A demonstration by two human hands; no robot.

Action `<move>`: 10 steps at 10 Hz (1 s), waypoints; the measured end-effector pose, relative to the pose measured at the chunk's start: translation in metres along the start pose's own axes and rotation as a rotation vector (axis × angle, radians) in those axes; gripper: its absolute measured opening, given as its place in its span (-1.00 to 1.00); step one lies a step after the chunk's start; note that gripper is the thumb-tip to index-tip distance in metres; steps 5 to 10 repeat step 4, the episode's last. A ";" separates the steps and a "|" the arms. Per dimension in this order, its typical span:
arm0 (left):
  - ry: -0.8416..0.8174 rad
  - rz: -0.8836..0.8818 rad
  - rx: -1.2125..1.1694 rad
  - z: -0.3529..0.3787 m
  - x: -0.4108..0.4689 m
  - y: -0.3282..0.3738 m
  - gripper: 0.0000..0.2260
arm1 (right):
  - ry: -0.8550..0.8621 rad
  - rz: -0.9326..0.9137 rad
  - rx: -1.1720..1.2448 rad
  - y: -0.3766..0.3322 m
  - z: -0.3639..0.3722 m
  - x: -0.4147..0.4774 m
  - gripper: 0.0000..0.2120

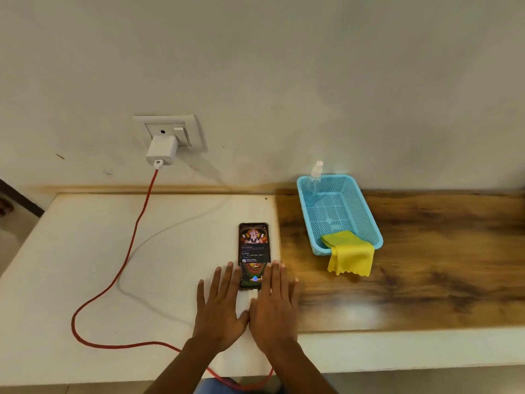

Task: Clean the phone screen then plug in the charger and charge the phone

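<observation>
So the phone (253,255) is lying face up on the white counter (85,251), screen lit, right by the edge where the wooden board (426,251) starts. The white charger brick (162,150) is sitting in the wall socket (170,129) up on the far left. Its red cable (152,183) drops down onto the counter, swings out in a big loop to the left, runs along the near edge under the person's arms, and comes back up to a white connector (253,294) at the phone's near end.

Both hands are palm down on the counter, fingers straight and spread wide, holding nothing. The left hand (218,311) is just left of the phone's near end, with its fingers alongside the left edge. The right hand (274,308) is on the other side, and its fingers seem to overlap the phone's right edge a bit. The two thumbs look like they meet just below the connector.

Over on the wooden board to the right there's a blue plastic basket (369,211), well apart from the hands. A clear spray bottle (314,180) stands upright in its far left corner, and a yellow cloth (350,254) is draped over the near rim, hanging down onto the wood.
</observation>
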State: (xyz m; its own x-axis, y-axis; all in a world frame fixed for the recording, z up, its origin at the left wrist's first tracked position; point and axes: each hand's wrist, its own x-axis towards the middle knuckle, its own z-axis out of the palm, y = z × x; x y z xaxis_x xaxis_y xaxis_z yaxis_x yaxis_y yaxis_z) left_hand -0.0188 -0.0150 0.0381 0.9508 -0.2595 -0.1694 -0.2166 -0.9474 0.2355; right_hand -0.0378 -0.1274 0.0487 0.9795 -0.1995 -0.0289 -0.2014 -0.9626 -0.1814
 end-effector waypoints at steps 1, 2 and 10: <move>0.016 0.053 0.010 -0.001 0.001 -0.003 -0.29 | -0.084 0.054 0.040 0.011 0.006 -0.003 -0.29; -0.046 0.047 0.008 -0.006 0.002 -0.003 -0.35 | -0.203 0.073 0.046 0.013 0.006 0.001 -0.20; -0.394 -0.138 -0.002 -0.056 0.006 0.000 -0.18 | -0.162 0.055 -0.064 0.007 -0.033 0.007 -0.21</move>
